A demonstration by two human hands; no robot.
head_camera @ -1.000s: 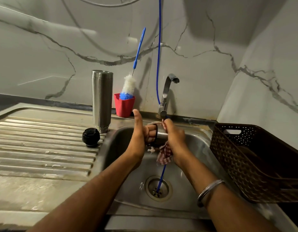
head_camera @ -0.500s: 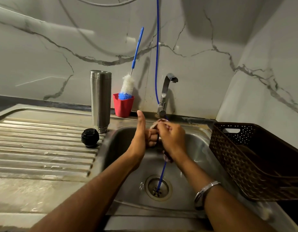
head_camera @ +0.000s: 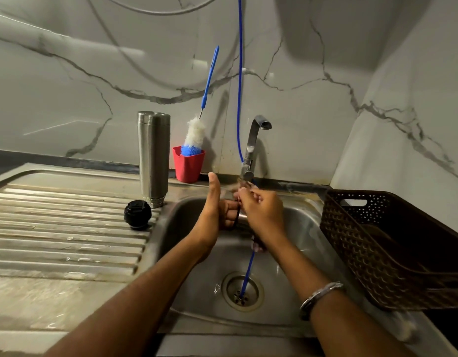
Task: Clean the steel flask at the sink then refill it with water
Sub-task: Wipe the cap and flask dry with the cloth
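Over the sink basin [head_camera: 294, 228], at the centre of the frame, we see two bare hands meeting just below the tap [head_camera: 253, 145]. Since a second ago the right hand [head_camera: 265, 215] has risen and closed in over the left, and the checked cloth [head_camera: 257, 246] that hung below it is now nearly hidden. We judge this as hand or cloth rinsing, not flask washing yet. The right hand's fingers curl round something small and dark; what it is, we cannot tell. The left hand [head_camera: 213, 215] stands edge-up, thumb raised, fingers hidden behind the right. The steel flask [head_camera: 153, 158] stands upright, untouched, on the bench at centre left, its black cap [head_camera: 137, 214] lying just beside it.
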